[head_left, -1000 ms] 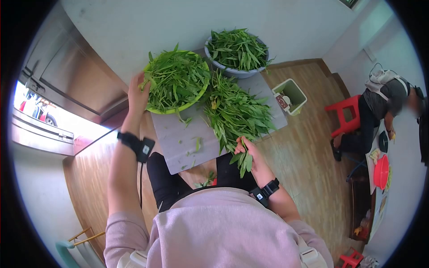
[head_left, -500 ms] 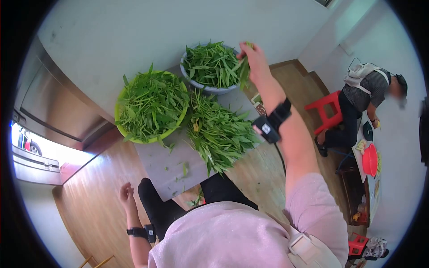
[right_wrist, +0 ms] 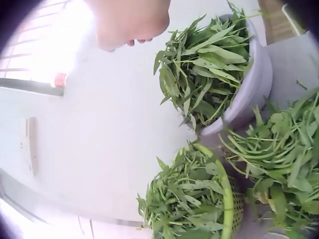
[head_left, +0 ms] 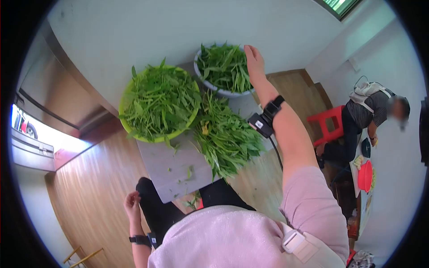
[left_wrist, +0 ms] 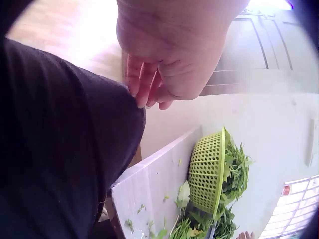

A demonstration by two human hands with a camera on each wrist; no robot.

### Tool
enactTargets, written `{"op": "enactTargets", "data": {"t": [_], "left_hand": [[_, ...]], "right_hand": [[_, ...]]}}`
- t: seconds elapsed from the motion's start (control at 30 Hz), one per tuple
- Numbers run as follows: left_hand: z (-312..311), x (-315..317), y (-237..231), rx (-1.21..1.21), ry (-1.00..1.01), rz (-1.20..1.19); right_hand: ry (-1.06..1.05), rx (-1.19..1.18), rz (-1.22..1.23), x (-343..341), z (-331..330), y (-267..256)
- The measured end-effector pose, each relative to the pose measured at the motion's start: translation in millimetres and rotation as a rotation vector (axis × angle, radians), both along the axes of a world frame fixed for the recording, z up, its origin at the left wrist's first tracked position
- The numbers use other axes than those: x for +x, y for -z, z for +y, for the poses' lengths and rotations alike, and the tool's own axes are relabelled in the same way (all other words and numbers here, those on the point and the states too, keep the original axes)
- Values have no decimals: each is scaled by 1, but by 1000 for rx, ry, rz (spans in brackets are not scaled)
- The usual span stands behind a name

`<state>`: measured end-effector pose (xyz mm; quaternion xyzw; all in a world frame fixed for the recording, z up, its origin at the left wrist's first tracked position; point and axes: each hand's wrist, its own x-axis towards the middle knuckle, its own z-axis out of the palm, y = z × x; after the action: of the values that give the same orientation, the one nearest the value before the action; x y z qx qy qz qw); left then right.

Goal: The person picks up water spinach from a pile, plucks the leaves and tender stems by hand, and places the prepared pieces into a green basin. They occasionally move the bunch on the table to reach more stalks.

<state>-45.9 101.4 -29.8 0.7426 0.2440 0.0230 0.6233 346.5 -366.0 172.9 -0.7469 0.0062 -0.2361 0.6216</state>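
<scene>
My right hand (head_left: 254,62) is raised at the right edge of the grey-purple basin (head_left: 223,93), which is heaped with leafy greens; no greens show in it. In the right wrist view this hand (right_wrist: 133,22) has bent fingertips, the rest of its fingers hidden. My left hand (head_left: 132,203) hangs beside the knee, empty; its fingers are loosely curled in the left wrist view. Leafy greens also fill the yellow-green basket (head_left: 156,139). A loose pile of long-stemmed greens (head_left: 228,138) lies on the grey tabletop (head_left: 163,183), in front of the basin.
Leaf scraps (head_left: 190,172) lie on the tabletop near my knees. At the right, another person (head_left: 375,105) sits on a red stool (head_left: 325,127) by a narrow table with a red bowl (head_left: 365,176). A wall (head_left: 134,31) stands behind the basket and basin.
My right hand has gone from the pile's near edge up to the basin, and the sprig it held no longer shows in it. My left hand has left the basket and dropped beside the knee.
</scene>
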Motion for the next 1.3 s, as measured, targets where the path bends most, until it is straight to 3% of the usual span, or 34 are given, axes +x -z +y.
{"op": "enactTargets", "data": {"t": [0.17,0.23,0.3,0.37,0.43,0.5,0.63,0.8,1.0,1.1,1.17,1.3], "left_hand": [[-6,10,2,-36,-7,-11],[-15,17,-6,-53,21,-20],[-20,23,-13,-67,42,0],[-27,26,-18,-85,68,11],[-36,29,-25,-119,95,-46],[-44,29,-32,-118,100,-64],[-48,23,-38,-108,138,-117],[-46,14,-35,-147,128,-131],[-43,8,-35,-164,128,-133],[-44,6,-32,-162,150,-130],[-47,6,-33,-163,163,-124],[-47,4,-39,-164,159,-117]], "right_hand": [[-219,79,172,-113,4,60],[-453,80,392,-157,12,77],[-684,-70,571,-190,22,89],[-736,-385,592,-213,37,105],[-728,-502,479,-220,49,118],[-462,-953,268,-220,58,127],[-233,-1150,263,-215,57,137],[-259,-1109,258,-223,47,148],[-243,-971,55,-224,48,134],[-300,-923,117,-218,65,133],[-325,-1066,342,-206,75,144],[-277,-1177,494,-193,88,152]]}}
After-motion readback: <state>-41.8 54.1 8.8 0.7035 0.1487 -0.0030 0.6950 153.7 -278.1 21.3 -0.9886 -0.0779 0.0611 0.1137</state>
